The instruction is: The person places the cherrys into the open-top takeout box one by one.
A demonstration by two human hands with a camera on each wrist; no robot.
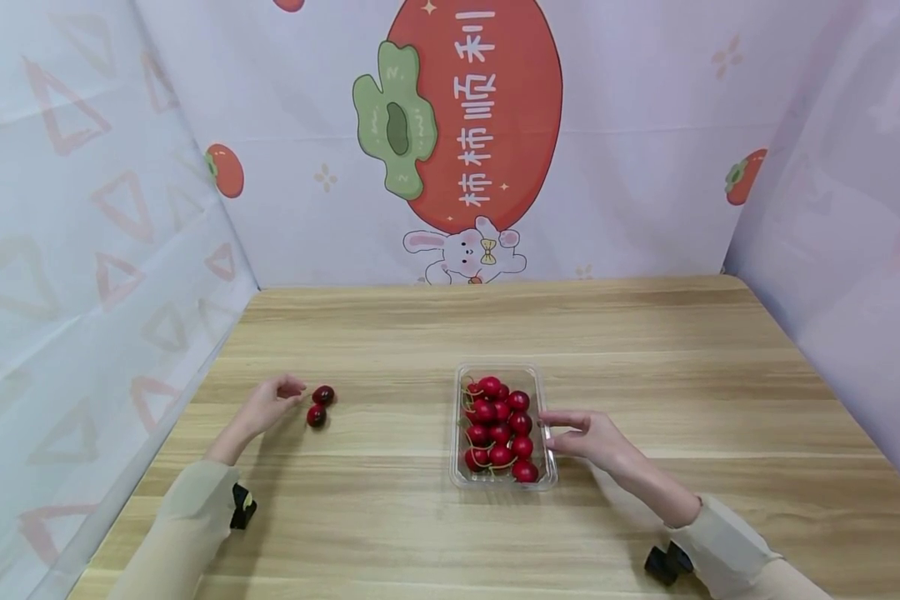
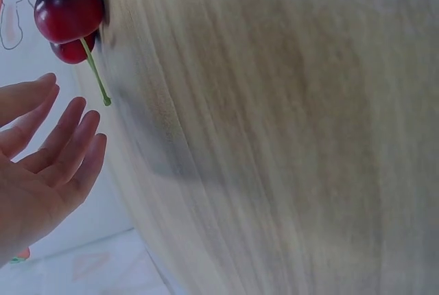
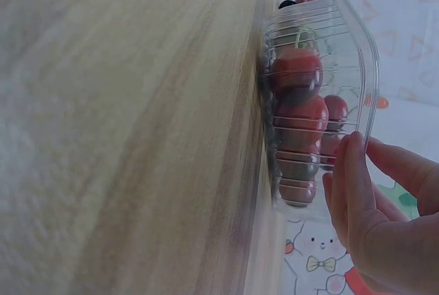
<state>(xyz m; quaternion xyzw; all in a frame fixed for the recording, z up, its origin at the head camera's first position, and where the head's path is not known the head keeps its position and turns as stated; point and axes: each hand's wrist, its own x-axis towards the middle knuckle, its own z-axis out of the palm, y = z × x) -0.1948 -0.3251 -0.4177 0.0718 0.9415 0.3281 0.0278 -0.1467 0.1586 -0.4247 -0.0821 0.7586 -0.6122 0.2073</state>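
My left hand [image 1: 272, 404] is just left of two dark red cherries, the farther cherry [image 1: 323, 395] and the nearer cherry [image 1: 316, 416], which lie close together on the wooden table. In the left wrist view its fingers [image 2: 68, 151] are loosely bent and hold nothing. A green stem [image 2: 96, 72] points from one cherry toward them, with a gap between. The right hand [image 1: 588, 437] touches the right rim of a clear plastic container [image 1: 457, 479] with fairly straight fingertips. Inside lie several red cherries [image 1: 499, 433] with green stems. How firmly the fingertips press cannot be told.
The wooden table [image 1: 382, 533] carries the container near its middle, with bare wood between it and the two loose cherries. A printed cloth [image 1: 607, 167] stands behind the table, and further cloth walls [image 1: 82, 208] flank both sides.
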